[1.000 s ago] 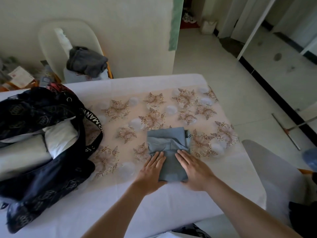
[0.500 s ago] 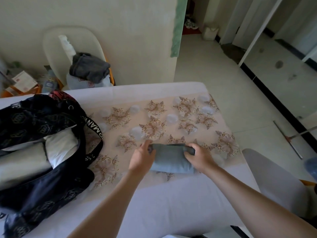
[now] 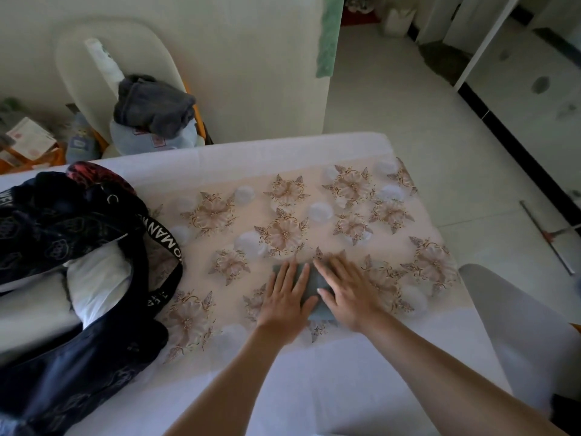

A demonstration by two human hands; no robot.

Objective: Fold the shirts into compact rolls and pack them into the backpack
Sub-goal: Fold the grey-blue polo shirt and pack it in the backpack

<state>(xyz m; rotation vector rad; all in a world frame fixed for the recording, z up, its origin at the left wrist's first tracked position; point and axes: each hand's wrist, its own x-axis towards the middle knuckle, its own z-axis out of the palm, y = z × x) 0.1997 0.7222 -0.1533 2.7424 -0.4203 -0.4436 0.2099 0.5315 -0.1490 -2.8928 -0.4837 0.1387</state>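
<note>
Both my hands lie flat on the grey-blue shirt [image 3: 312, 286], fingers straight and spread a little, pressing down, not gripping. My left hand [image 3: 284, 297] covers its left part and my right hand [image 3: 345, 291] its right part, the 2 thumbs close together over the middle. The shirt sits on the flowered cloth [image 3: 283, 215] near my edge of the table [image 3: 314, 388], already a small thick bundle. So much of it is under my palms that I cannot tell for sure which way its long axis runs; the strip showing between my hands runs away from me.

The backpack [image 3: 47, 215] is what the next move turns on, I think. It lies to my left, well apart from the shirt, with its open mouth facing the middle of the table and a lettered strap [image 3: 163, 234] hanging out towards the bundle. My left hand is the nearer one, so I judge the bundle has to travel leftwards across the cloth, probably held by both hands to keep it from loosening.

Counted: 1 shirt under my hands, 1 backpack, and 2 pale bundles already in its mouth, a white one [image 3: 97, 278] and a duller one [image 3: 28, 313] beside it. Beyond the table, 1 heap of dark grey clothing [image 3: 154, 105] rests on a chair.
</note>
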